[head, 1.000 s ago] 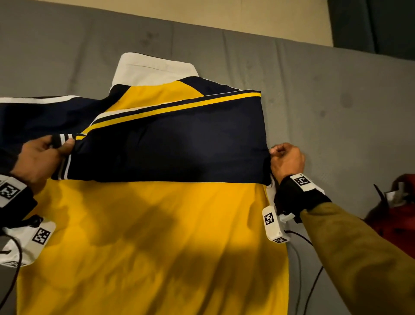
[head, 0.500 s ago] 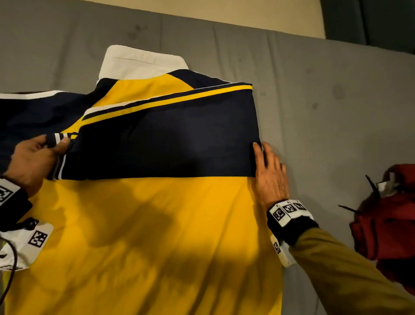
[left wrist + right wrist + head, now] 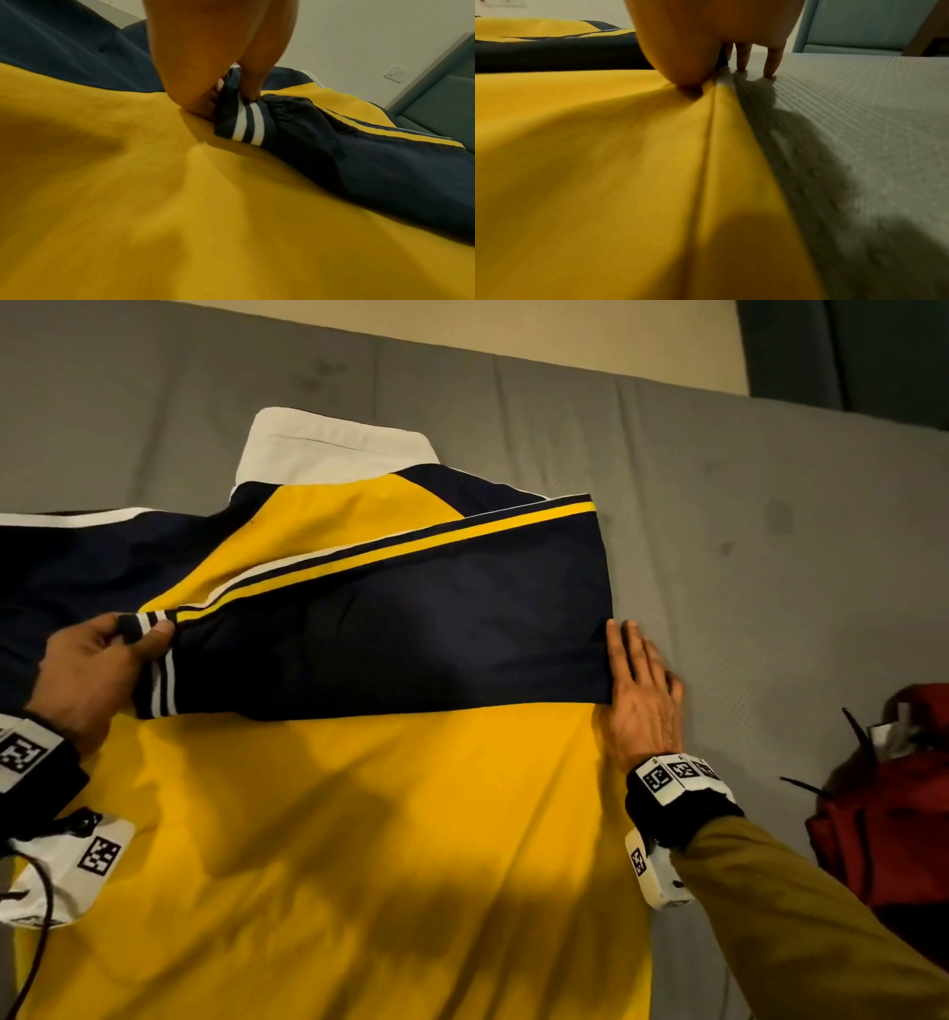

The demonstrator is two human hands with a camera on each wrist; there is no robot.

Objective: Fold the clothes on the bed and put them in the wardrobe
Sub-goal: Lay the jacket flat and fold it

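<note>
A yellow and navy jacket (image 3: pixel 359 839) with a white collar (image 3: pixel 334 444) lies flat, back up, on the grey bed (image 3: pixel 770 531). Its navy right sleeve (image 3: pixel 400 639) is folded across the back. My left hand (image 3: pixel 97 670) pinches the sleeve's striped cuff (image 3: pixel 154 670); the left wrist view shows the cuff (image 3: pixel 244 125) held between thumb and fingers (image 3: pixel 252 87). My right hand (image 3: pixel 642 690) lies flat with straight fingers at the jacket's right edge, where the sleeve folds. In the right wrist view its fingertips (image 3: pixel 770 67) touch the mattress (image 3: pixel 859 142) beside the yellow fabric (image 3: pixel 603 162).
A red garment (image 3: pixel 893 814) lies bunched at the bed's right side. The other navy sleeve (image 3: pixel 77 557) extends off to the left. A wall runs behind the bed, with a dark panel (image 3: pixel 847 351) at the top right. Cables hang from my left wrist.
My right hand let go of the sleeve fold and flattened out along the jacket's right edge. The left hand still pinches the cuff and has pulled it slightly.
</note>
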